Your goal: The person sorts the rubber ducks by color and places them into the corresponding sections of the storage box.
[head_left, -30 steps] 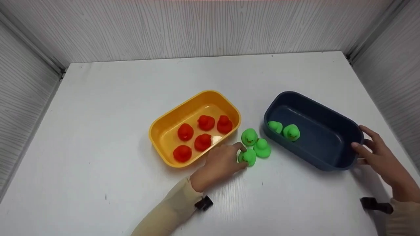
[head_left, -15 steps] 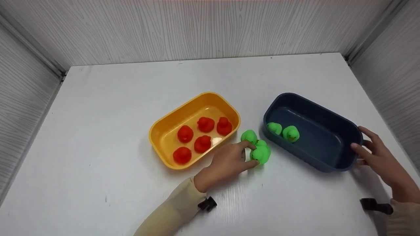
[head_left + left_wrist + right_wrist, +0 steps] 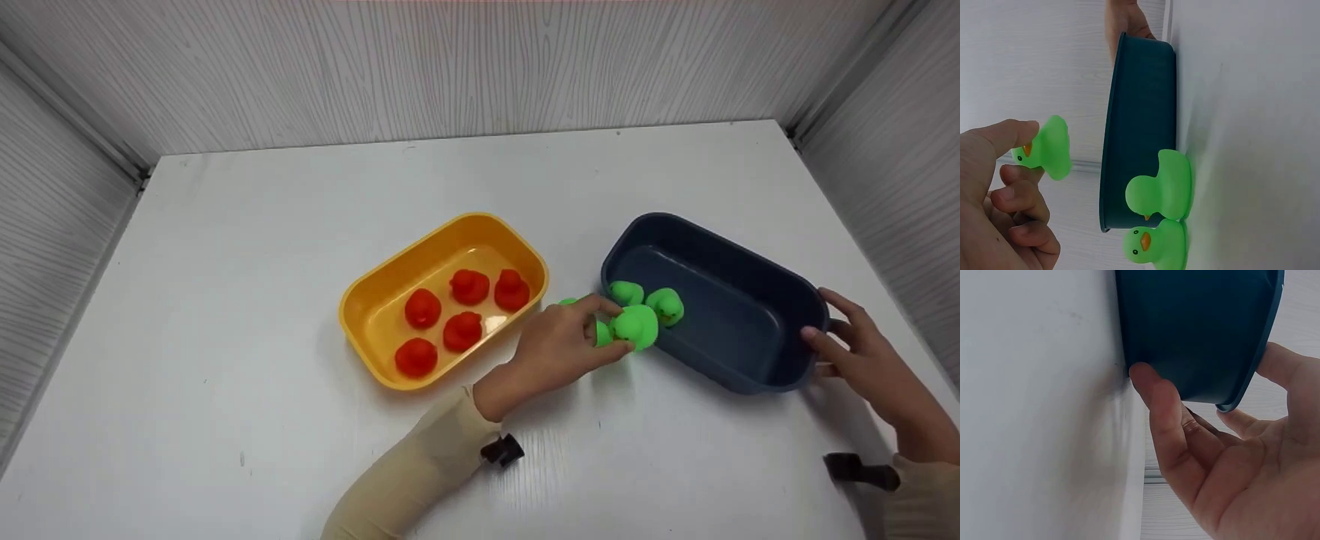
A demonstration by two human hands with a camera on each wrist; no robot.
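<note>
My left hand (image 3: 551, 346) pinches a green rubber duck (image 3: 637, 327) between thumb and fingers, raised off the table close to the near left rim of the dark blue bin (image 3: 739, 315). Two more green ducks (image 3: 1162, 188) sit on the table against each other below it, seen in the left wrist view; in the head view the hand mostly covers them. Inside the bin's left end lie two green ducks (image 3: 666, 307). My right hand (image 3: 874, 367) grips the bin's right end, thumb over the rim and fingers against the outer wall.
A yellow bin (image 3: 382, 319) stands left of the blue one, holding several red rubber ducks (image 3: 463, 330). Both bins rest on a white table (image 3: 225, 315) with grained panels (image 3: 480, 67) along the back and sides.
The left hand has picked up the nearest green duck and carried it right and up, over the other two toward the blue bin. The right hand stays on the bin.
</note>
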